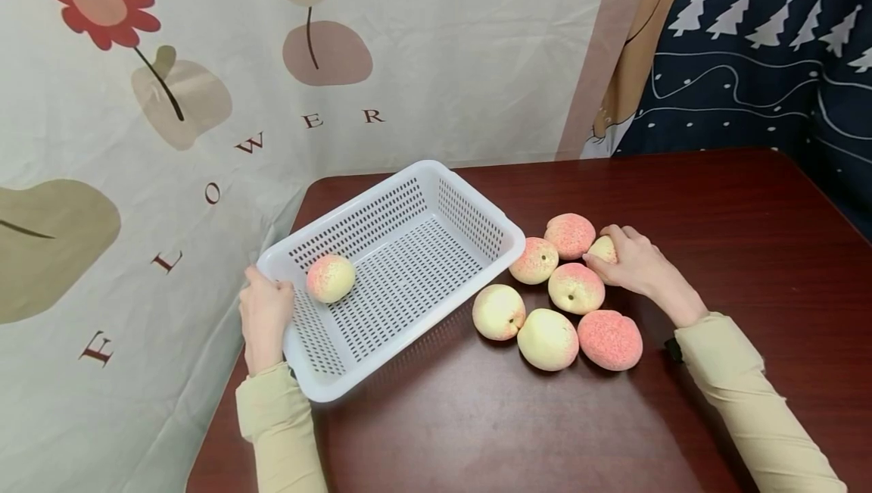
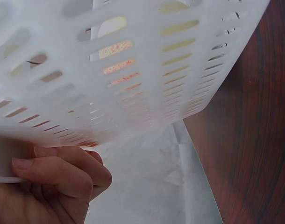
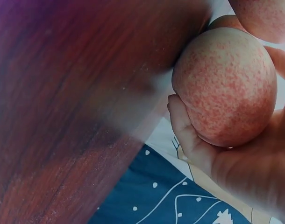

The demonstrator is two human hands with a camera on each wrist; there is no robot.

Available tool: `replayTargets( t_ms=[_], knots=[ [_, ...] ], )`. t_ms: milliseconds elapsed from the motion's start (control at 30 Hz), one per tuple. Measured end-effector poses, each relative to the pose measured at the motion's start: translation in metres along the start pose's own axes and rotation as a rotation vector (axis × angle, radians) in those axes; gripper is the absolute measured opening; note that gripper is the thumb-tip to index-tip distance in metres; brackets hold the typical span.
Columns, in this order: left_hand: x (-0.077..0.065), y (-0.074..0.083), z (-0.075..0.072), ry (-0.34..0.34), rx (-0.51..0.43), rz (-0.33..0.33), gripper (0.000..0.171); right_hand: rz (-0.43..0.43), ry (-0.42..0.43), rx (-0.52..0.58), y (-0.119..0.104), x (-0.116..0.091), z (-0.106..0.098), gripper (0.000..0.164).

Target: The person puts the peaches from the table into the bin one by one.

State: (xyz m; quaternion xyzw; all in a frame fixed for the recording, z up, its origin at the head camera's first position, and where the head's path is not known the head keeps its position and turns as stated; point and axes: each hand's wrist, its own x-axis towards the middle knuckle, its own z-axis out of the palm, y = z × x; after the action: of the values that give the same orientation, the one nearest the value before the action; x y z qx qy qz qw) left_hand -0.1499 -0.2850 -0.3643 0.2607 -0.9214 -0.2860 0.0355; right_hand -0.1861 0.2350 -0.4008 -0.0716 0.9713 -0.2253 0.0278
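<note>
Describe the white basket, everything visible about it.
The basket is a white, rectangular, plastic-looking tray with slotted walls and floor and a smooth rolled rim. It sits open side up at the left edge of the dark wooden table, turned at an angle. One peach lies inside near its left corner. The left hand grips that corner's rim.

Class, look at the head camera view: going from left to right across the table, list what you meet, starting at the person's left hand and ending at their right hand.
Left hand gripping the basket's corner → peach in the basket → white basket far wall → cluster of loose peaches on the table → right hand curled round the rightmost peach.
</note>
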Motion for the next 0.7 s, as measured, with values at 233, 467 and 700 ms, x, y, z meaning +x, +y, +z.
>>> replayTargets(
  t_ms=[233, 467, 700],
  knots=[
    [0.001, 0.000, 0.000, 0.003, -0.001, 0.002, 0.060, -0.018, 0.050, -0.011, -0.002, 0.001, -0.001, 0.050],
    [0.001, 0.000, 0.000, 0.008, -0.005, 0.001, 0.060, -0.036, 0.136, -0.029, -0.007, 0.003, -0.012, 0.044],
    [0.000, 0.001, -0.001, 0.020, 0.000, 0.000, 0.058, -0.039, 0.155, -0.036, -0.016, 0.006, -0.026, 0.049]
  ],
)
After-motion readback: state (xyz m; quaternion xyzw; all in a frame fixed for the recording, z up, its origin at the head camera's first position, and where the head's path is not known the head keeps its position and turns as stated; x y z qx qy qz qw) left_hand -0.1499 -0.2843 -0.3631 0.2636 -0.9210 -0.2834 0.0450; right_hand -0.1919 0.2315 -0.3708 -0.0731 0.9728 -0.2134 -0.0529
